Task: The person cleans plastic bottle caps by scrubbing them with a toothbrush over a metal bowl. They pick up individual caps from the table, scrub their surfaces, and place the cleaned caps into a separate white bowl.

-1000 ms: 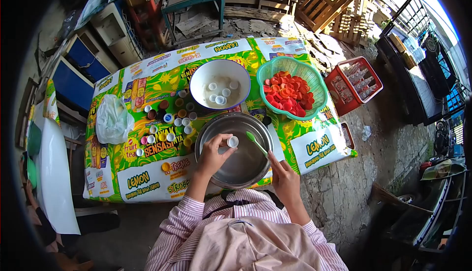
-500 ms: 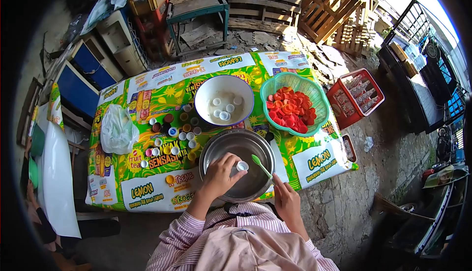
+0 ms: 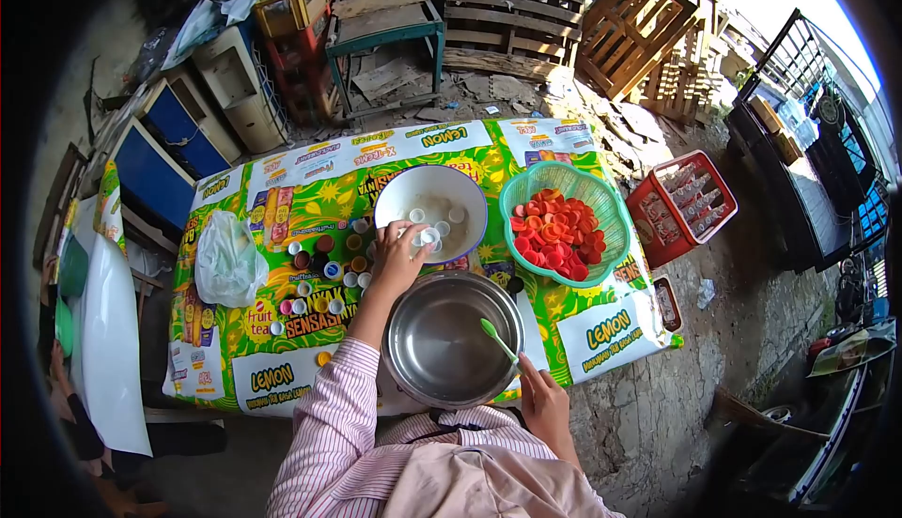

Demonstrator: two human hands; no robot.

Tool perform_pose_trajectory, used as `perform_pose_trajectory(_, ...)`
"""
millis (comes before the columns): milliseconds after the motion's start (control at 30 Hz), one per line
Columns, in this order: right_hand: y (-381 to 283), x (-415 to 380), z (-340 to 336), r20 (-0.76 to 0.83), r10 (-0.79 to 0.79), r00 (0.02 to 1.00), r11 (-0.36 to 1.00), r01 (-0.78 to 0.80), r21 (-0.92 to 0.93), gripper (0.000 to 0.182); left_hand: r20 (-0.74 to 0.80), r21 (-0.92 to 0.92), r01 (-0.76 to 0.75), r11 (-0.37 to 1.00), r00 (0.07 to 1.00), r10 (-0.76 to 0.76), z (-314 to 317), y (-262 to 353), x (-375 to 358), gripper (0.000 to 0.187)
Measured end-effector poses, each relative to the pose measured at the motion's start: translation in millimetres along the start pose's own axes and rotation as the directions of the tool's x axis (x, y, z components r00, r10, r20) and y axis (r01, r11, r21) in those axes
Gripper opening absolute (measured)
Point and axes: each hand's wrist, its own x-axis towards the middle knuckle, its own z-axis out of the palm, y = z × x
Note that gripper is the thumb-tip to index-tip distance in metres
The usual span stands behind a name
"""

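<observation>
My left hand (image 3: pixel 399 257) is over the near left rim of the white enamel bowl (image 3: pixel 393 197), its fingers closed around a white bottle cap (image 3: pixel 429 236). Several other white caps (image 3: pixel 457 215) lie in cloudy liquid in that bowl. My right hand (image 3: pixel 545 402) grips a green toothbrush (image 3: pixel 496 337) by its handle, bristle end over the steel basin (image 3: pixel 442 368). Shallow clear water appears to cover the basin's bottom. Loose bottle caps of several colours, a blue one (image 3: pixel 333 270) among them, lie on the table left of the bowls.
A green plastic basket (image 3: pixel 615 201) of red caps stands right of the enamel bowl. On the left of the printed tablecloth (image 3: pixel 282 382) lies a clear plastic bag (image 3: pixel 228 260). A red crate (image 3: pixel 658 234) of bottles stands beyond the table's right edge.
My left hand has moved forward with a white cap, from above the steel basin to the enamel bowl. My right hand still holds the toothbrush over the basin. The view has shifted slightly.
</observation>
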Motion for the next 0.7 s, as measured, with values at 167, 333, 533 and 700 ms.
perform_pose_trajectory(167,3.6,1.1,-2.7,-0.019,0.038,0.999,0.999,-0.037,0.02,0.042,0.107,0.213,0.067,0.975,0.99,-0.092,33.2,-33.5,53.8,0.064)
perform_pose_trajectory(333,15.6,8.5,-0.2,-0.04,0.029,0.999,0.999,-0.029,-0.013,0.043,-0.258,-0.11,0.054,0.992,0.963,-0.081,10.8,-44.3,39.2,0.069)
perform_pose_trajectory(533,21.3,25.1,2.1,-0.002,-0.032,0.999,0.999,0.032,0.03,0.041,-0.518,-0.127,0.284,0.95,0.798,-0.308,-58.2,-84.2,-63.6,0.046)
perform_pose_trajectory(700,14.9,36.6,5.1,0.047,-0.056,0.997,0.996,0.052,0.073,0.039,-0.515,0.007,0.44,0.898,0.771,-0.374,-106.1,-100.2,-150.8,0.028)
